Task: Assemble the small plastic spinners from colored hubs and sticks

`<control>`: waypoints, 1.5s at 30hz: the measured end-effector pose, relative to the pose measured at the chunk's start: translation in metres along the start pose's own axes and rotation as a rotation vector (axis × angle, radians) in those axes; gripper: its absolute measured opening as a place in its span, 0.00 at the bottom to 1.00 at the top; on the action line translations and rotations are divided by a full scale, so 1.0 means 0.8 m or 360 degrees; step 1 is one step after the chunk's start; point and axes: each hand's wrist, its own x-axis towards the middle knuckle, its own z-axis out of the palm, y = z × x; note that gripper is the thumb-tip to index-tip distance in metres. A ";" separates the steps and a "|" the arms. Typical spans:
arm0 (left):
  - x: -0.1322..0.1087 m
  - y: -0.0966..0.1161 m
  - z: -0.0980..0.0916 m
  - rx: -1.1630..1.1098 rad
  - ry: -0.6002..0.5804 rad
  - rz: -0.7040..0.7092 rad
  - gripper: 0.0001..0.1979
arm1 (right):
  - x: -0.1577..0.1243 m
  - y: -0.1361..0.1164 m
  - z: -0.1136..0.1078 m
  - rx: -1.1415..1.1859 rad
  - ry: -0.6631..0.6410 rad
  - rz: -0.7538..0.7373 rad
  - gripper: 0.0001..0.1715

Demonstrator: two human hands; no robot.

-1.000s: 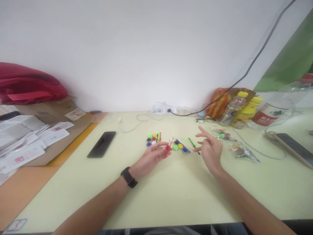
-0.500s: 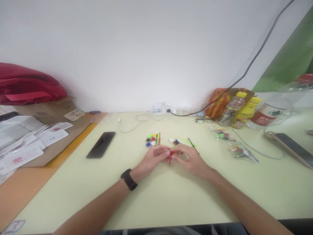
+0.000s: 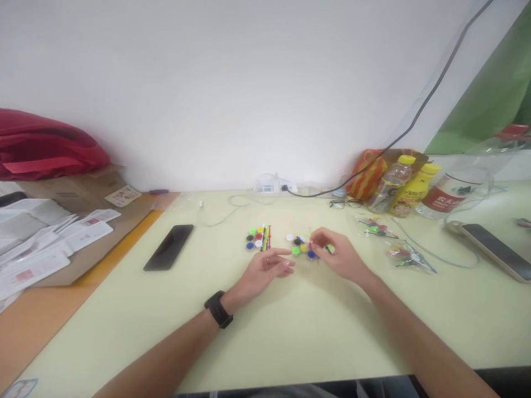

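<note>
My left hand point(image 3: 265, 271), with a black watch on its wrist, is held over the table with its fingers stretched apart and nothing in them. In the pinched fingers of my right hand point(image 3: 338, 254) is a small red plastic piece point(image 3: 311, 245), partly hidden and blurred. Just beneath that hand lies a loose group of small round discs, among them a green disc point(image 3: 296, 251) and a blue disc point(image 3: 311, 255). Beyond my left hand, a second group of coloured discs point(image 3: 249, 246) sits in rows beside several thin plastic sticks point(image 3: 265, 237).
A black phone point(image 3: 169, 247) lies at left, near papers point(image 3: 87, 235) on cardboard. To the right are two small clear bags point(image 3: 409, 257) of coloured parts, bottles point(image 3: 409, 190) and another phone point(image 3: 498, 249). Glasses point(image 3: 345, 204) and a power strip point(image 3: 271, 183) stand near the wall.
My hands have separated. The right one moved right and away from me with the red piece, while the left let go and opened. More discs of the right group are now visible.
</note>
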 end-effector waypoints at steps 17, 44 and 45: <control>-0.007 -0.004 0.001 0.0891 -0.0072 0.0499 0.21 | 0.004 0.073 -0.045 -0.1121 0.0184 0.0060 0.11; 0.008 -0.017 -0.006 0.0878 0.0015 0.0521 0.10 | 0.021 0.056 0.004 0.0222 0.0563 0.0511 0.20; 0.009 -0.017 -0.006 0.0828 0.0012 0.0482 0.09 | 0.021 0.056 0.004 0.0322 0.0564 0.0576 0.21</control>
